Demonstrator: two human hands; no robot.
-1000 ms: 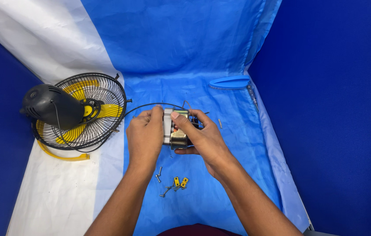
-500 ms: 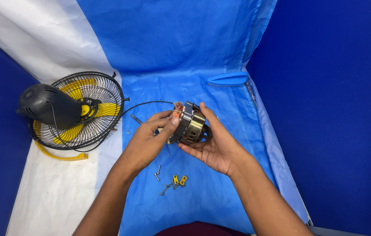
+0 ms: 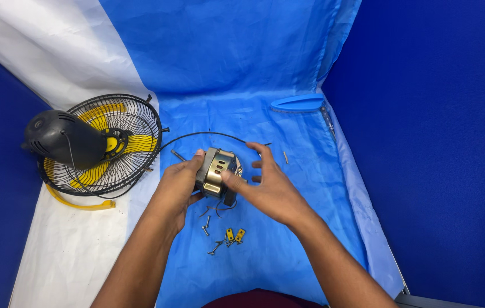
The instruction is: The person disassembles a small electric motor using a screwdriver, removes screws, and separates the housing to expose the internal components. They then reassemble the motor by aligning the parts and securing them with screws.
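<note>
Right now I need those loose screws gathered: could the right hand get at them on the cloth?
Probably yes: the screws lie bare on the blue cloth just below the right hand, nothing covering them.

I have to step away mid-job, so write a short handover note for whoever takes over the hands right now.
Left hand: grips the small metal motor from its left side, held above the blue sheet.
Right hand: thumb on the motor's near face, fingers spread open behind it.
Nearby: loose screws and two yellow clips on the sheet below the hands; a black cable arcs behind the motor.
Done: motor is out of the fan, which lies on its side at left.
Left: motor still in hand, small parts loose.
</note>
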